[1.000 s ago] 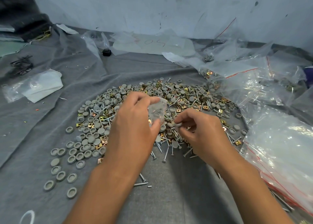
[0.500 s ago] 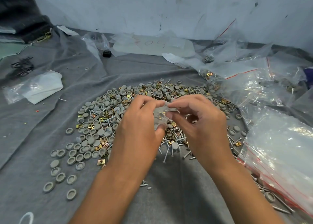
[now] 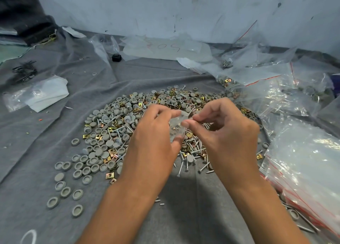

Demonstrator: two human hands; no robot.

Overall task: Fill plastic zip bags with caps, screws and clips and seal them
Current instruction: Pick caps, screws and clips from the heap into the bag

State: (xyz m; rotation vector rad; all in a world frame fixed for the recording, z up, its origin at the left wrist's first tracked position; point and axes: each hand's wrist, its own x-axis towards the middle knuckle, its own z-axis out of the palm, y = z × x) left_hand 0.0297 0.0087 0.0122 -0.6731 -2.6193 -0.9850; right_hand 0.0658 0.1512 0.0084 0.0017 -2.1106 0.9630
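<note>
Both hands are working one small clear plastic zip bag, held just above the middle of the heap. The left hand is closed around the bag's side and bottom, and the right hand is pinching its top edge between thumb and fingertips. Inside the bag something small and gold-brown is showing through, probably a clip or two, but it's too blurry to call. The bag itself is looking crumpled and see-through, and I can't tell whether its mouth is open or sealed.

Under the hands, a loose pile is spreading over the wrinkled grey cloth: round grey plastic caps mostly from 8 to 11 o'clock, silver metal screws around 5 to 6 o'clock just below the hands, and square brass-coloured metal clips mixed all through.

Off at 3 to 4 o'clock a big stack of clear zip bags with red seal lines is lying, touching the pile's edge. At 1 to 2 o'clock more clear bags are sitting with caps, clips and screws in them. At 9 o'clock a clear bag is holding white sheets.

At 12 o'clock a flat clear plastic sheet is showing red handwriting, upside down, reading something like "50S"; not sure of it.
</note>
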